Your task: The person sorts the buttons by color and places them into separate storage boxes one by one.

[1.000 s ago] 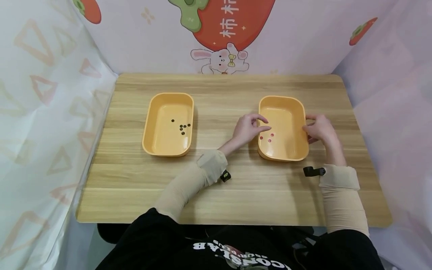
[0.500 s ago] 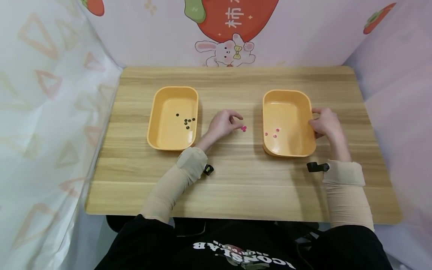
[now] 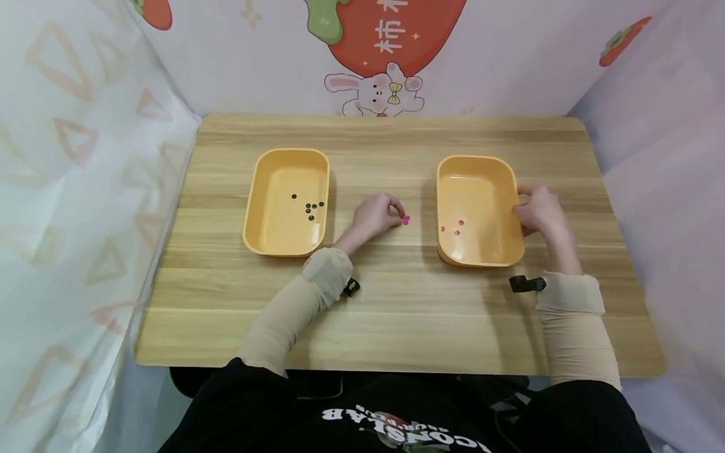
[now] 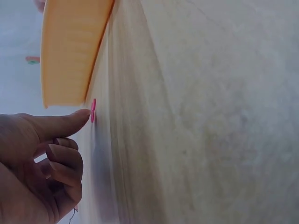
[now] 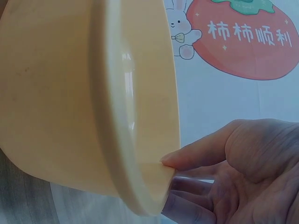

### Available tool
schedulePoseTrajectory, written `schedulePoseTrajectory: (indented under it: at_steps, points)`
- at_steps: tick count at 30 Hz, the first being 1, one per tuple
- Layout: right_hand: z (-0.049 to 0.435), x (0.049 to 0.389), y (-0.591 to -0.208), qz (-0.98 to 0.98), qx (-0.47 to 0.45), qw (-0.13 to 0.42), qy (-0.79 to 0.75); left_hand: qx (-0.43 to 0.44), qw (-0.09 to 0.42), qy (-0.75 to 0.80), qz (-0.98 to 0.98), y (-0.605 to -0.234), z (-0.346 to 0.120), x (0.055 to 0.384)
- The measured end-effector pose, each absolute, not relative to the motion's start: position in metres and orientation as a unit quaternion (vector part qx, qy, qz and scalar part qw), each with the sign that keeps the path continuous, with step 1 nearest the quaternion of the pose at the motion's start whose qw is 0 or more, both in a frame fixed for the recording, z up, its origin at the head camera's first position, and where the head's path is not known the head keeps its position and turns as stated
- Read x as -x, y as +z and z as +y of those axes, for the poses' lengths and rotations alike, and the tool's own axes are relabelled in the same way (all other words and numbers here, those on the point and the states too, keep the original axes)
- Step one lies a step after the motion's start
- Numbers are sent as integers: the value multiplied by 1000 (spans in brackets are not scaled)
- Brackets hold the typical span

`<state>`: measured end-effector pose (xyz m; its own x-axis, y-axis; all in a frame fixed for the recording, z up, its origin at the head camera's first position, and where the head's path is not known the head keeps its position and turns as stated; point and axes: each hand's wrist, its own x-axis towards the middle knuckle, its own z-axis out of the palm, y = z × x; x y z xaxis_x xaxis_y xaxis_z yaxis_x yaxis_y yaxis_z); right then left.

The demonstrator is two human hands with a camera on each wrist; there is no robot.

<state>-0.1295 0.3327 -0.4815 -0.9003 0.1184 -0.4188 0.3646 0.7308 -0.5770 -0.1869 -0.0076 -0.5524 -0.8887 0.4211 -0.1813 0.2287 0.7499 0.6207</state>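
My left hand [image 3: 376,214] is over the middle of the table, its thumb and fingertips pinching at a little cluster of small pink buttons [image 3: 406,220] on the wood. In the left wrist view the thumb tip meets the edge of the pink buttons [image 4: 93,111], while the other fingers curl beneath it. At the right side, my right hand [image 3: 540,211] grips the side of a yellow-orange bin [image 3: 478,258]; the right wrist view has the thumb on the rim and fingers behind the wall. Inside that bin lie 3 pink buttons [image 3: 457,232].
Another yellow-orange bin [image 3: 255,207] stands on the left with several dark buttons [image 3: 311,211] in it. Both bins rest on a wooden table [image 3: 362,314]. A printed white sheet [image 3: 481,69] rises behind the table, with more sheets at the sides.
My left hand has moved left from above the right bin to the pink buttons on the table, and its fingertips have closed in on them. My right hand stays at the bin.
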Motion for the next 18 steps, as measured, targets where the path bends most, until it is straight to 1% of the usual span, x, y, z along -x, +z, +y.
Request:
schedulePoseTrajectory:
  at_steps: [13, 18]
  points:
    - [332, 127, -481, 916, -125, 186, -333, -164, 159, 285, 931, -561, -2, 186]
    - [332, 128, -481, 918, -125, 182, -330, -165, 149, 297, 929, -563, -3, 187]
